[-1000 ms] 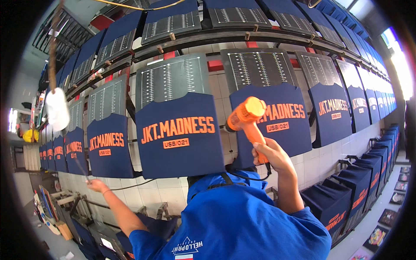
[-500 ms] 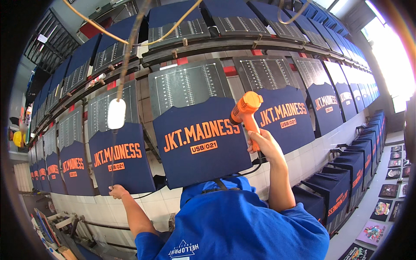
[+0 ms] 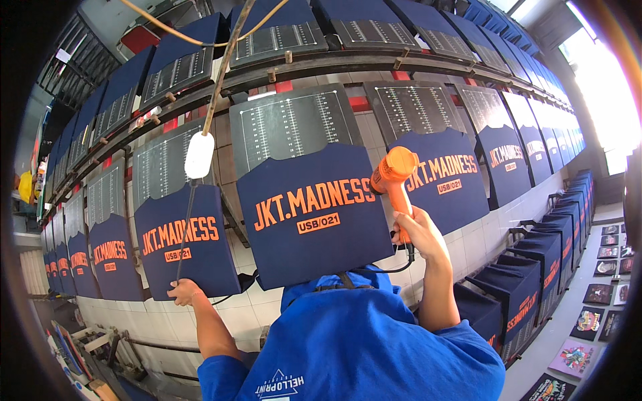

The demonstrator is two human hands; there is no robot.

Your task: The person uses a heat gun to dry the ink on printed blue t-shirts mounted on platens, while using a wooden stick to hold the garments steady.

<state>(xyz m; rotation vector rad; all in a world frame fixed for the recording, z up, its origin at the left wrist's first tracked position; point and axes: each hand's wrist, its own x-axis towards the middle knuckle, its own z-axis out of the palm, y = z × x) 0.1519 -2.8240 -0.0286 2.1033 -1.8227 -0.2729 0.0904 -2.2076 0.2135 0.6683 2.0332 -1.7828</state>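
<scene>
My right hand (image 3: pixel 421 230) is closed around the handle of an orange heat gun (image 3: pixel 399 175). The gun sits over the right edge of a navy shirt panel (image 3: pixel 314 250) with orange lettering, its nozzle toward the end of the print. A black cord (image 3: pixel 400 269) runs from its handle behind my body. My left hand (image 3: pixel 187 292) is closed on a thin dark cord (image 3: pixel 184 234) at the lower edge of the neighbouring navy shirt panel (image 3: pixel 221 264). That cord hangs from a white power socket (image 3: pixel 198 155), itself suspended on a brown cable.
Flat dark boards (image 3: pixel 294 127) with white ruler marks carry shirts in long rows. A dark rail (image 3: pixel 348 63) with pegs runs behind them. More shirt-covered boards (image 3: pixel 511 287) stand at the right. Yellow cable (image 3: pixel 200 43) hangs overhead. Printed samples (image 3: pixel 575 361) lie far right.
The heat gun and my right hand have shifted slightly right and down. The hanging socket has swung right, and my left hand has moved a little right and up with the cord.
</scene>
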